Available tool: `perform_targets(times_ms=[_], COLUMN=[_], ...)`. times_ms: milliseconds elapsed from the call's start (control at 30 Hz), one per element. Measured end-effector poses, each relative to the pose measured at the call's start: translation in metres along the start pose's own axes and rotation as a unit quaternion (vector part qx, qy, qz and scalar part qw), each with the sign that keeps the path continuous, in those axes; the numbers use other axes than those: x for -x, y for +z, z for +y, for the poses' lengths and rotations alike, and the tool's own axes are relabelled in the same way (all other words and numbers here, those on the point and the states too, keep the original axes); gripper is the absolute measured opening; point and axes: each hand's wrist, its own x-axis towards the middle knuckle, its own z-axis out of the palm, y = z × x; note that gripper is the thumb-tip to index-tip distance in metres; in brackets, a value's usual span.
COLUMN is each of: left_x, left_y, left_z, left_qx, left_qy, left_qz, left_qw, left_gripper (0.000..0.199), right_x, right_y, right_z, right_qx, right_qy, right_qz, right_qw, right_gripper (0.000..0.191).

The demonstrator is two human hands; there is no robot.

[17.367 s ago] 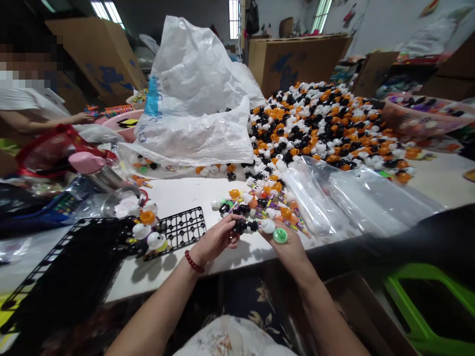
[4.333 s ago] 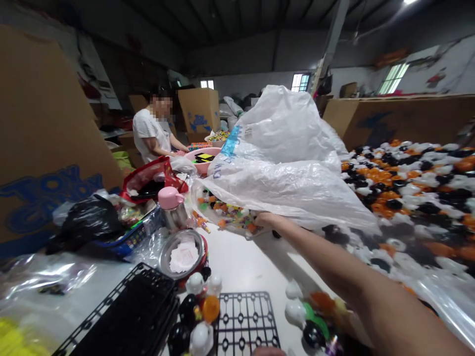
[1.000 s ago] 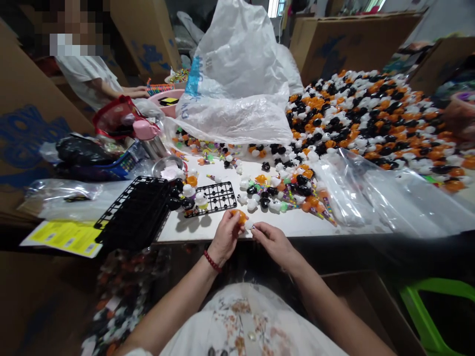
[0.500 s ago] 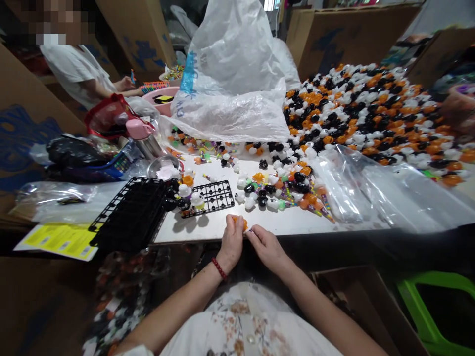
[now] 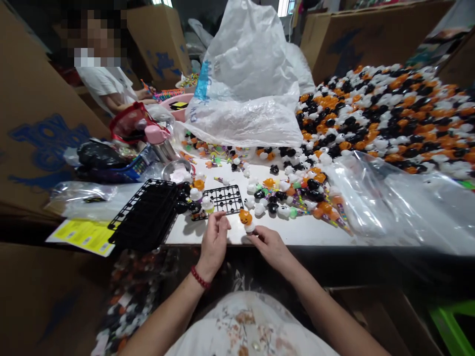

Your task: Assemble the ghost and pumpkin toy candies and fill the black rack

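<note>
Upright in my right hand (image 5: 267,243) is a small toy with an orange pumpkin-like head (image 5: 245,216) and a white lower part; thumb and fingers pinch it low down. My left hand (image 5: 215,238) is apart from it, to the left, with nothing seen in it and its fingers loosely spread. Just beyond lies a black plastic grid rack (image 5: 227,199), its left end carrying several toy heads in white, black and orange (image 5: 195,195). To the right of the rack is a loose pile of toy heads and candy-filled tubes (image 5: 289,197).
Stacked black racks (image 5: 144,215) and a yellow printed sheet (image 5: 82,236) lie at the left. Clear plastic bags (image 5: 361,198) cover the right side, before a large heap of toy heads (image 5: 386,118). A white sack (image 5: 245,113) stands behind. A co-worker (image 5: 111,86) is at far left.
My left hand has let go of the orange toy and moved left. The toy now stands visible in my right hand. The whole view has shifted slightly.
</note>
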Motion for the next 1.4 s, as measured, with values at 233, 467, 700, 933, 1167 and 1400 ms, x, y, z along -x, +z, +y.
perform_targets(times_ms=[233, 467, 700, 933, 1167, 1400], left_x=[-0.018, -0.063, -0.052, -0.05, -0.059, -0.063], left_y=[-0.046, -0.064, -0.07, -0.069, -0.08, -0.086], left_z=[0.026, 0.028, 0.025, 0.03, 0.032, 0.03], left_qx=[-0.261, -0.445, -0.487, -0.501, -0.499, -0.493], left_qy=[0.239, 0.289, 0.3, 0.335, 0.344, 0.336], left_qz=[0.165, -0.054, -0.136, -0.144, -0.137, -0.149], left_qw=[0.921, 0.846, 0.809, 0.785, 0.784, 0.788], left_gripper=[0.027, 0.036, 0.029, 0.031, 0.031, 0.039], right_x=[-0.056, -0.066, -0.024, -0.019, -0.079, -0.112], right_y=[0.032, 0.051, 0.035, 0.022, 0.042, 0.057], right_z=[-0.006, 0.007, 0.008, -0.001, -0.001, -0.012], right_qx=[-0.007, 0.109, 0.126, 0.054, -0.094, -0.066], right_qy=[0.012, -0.08, -0.097, -0.021, 0.038, -0.007], right_qz=[0.002, 0.002, -0.033, -0.038, -0.016, -0.061], right_qw=[1.0, 0.991, 0.987, 0.998, 0.995, 0.996], right_gripper=[0.018, 0.022, 0.028, 0.014, 0.014, 0.018])
